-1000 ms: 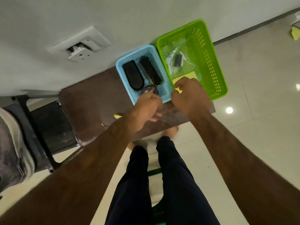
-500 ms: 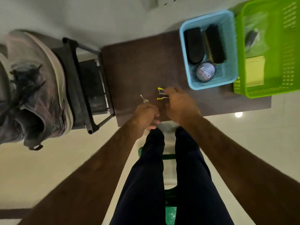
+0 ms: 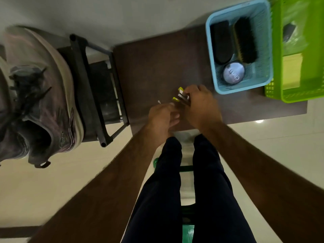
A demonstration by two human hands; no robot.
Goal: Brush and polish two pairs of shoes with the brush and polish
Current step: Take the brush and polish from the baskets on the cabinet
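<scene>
Grip first: right hand [image 3: 201, 107] is curled round a small yellow-tipped metal item [image 3: 180, 97]. Left hand [image 3: 161, 114], just beside it, pinches a pale piece [image 3: 159, 102]; we cannot tell what either is. Both sit at frame centre over the brown table [image 3: 154, 64]. In the upper right, the brush [image 3: 245, 41] and polish tin [image 3: 233, 73] lie in the blue basket [image 3: 209, 50], neither in hand. At far left, one worn shoe [image 3: 40, 95] rests on a black rack [image 3: 84, 76]. We judge that brushing and polishing have not begun, and all of it remains.
</scene>
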